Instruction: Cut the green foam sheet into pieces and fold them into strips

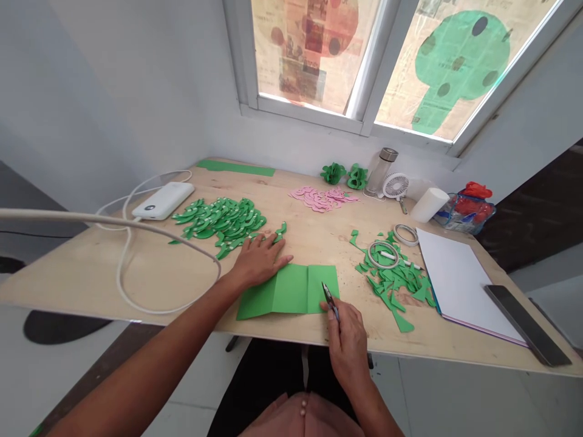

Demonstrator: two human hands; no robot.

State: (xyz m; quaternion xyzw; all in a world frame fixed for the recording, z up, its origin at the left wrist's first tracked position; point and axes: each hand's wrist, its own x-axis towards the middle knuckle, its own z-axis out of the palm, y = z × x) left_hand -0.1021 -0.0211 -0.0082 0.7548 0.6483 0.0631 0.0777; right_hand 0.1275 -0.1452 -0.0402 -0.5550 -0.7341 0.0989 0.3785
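Note:
A folded green paper sheet point(291, 290) with visible creases lies near the table's front edge. My left hand point(259, 262) rests palm down with its fingers spread, at the sheet's upper left corner and beside a heap of cut green paper pieces point(223, 220). In my right hand point(347, 334) is a pair of scissors point(330, 300), its blades pointing up and left over the right part of the sheet. The fingers of that hand are wrapped round the handles.
Green scraps point(396, 276), tape rolls point(383, 255) and a pen lie right of the sheet. Farther right are white paper point(464, 279) and a dark phone point(526, 325). Pink pieces point(321, 198), a bottle point(381, 173) and fan point(395, 186) stand behind. A cable point(122, 267) loops from a power bank point(164, 200).

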